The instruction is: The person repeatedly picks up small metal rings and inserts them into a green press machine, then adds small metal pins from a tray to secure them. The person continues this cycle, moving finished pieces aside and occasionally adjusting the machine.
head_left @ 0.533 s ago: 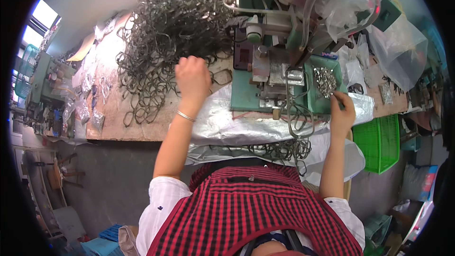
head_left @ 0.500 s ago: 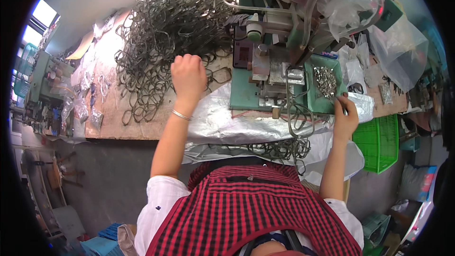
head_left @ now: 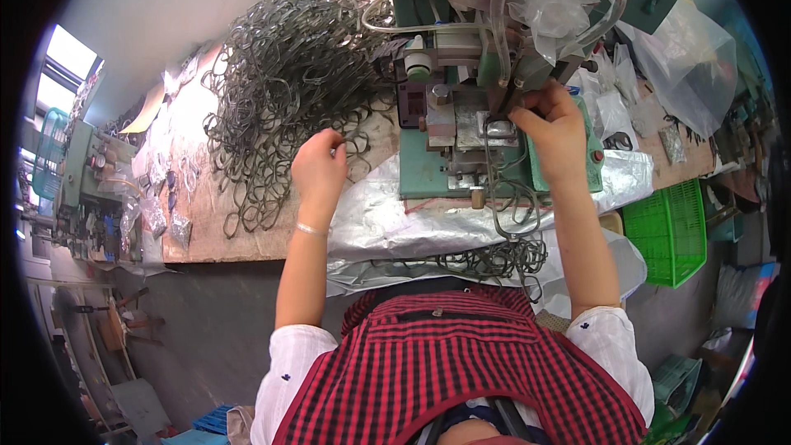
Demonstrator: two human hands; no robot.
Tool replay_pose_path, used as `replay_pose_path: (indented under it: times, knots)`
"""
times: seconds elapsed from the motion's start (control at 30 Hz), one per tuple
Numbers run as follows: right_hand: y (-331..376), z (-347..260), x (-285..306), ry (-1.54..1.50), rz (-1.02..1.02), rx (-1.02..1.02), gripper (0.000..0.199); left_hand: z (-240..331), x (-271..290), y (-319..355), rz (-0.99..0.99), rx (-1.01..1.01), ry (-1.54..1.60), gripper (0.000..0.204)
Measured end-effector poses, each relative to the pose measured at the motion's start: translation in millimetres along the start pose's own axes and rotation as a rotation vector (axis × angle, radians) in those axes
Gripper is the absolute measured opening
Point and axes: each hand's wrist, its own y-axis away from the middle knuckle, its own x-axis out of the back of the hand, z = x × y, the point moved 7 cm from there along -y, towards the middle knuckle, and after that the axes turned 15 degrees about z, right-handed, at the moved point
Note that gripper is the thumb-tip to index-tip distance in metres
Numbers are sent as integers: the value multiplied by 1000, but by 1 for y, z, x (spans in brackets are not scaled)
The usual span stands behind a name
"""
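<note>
One fisheye view, head-worn, looks steeply down and forward over the apron [head_left: 461,354], taking in the left hand [head_left: 319,169], right hand [head_left: 558,138] and bench [head_left: 200,235] from close above

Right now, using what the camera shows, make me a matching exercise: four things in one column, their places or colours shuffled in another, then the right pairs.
Things
1. left hand
2. right hand
3. plastic basket
4. checked apron

Places and colours
A. red and black
B. at the near part of the pile of dark loops
C. bright green all over
D. up at the machine

Right pairs: 1-B, 2-D, 3-C, 4-A
</note>
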Motion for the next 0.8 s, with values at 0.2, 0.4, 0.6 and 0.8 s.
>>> replay_pose_path:
  times: [0.2,0.4,0.6,0.8]
  knots:
    - [17,3,-5,-56,58,-27,46,31,39,-2,38,465,1117,22]
    - [24,-10,-24,-346,25,-175,51,181,92,-69,168,-222,1169,20]
    - [43,-36,-13,-43,8,-7,48,189,76,-66,-102,5,1337,20]
    - [11,22,69,1176,187,543,31,213,34,33,-1196,765,1341,33]
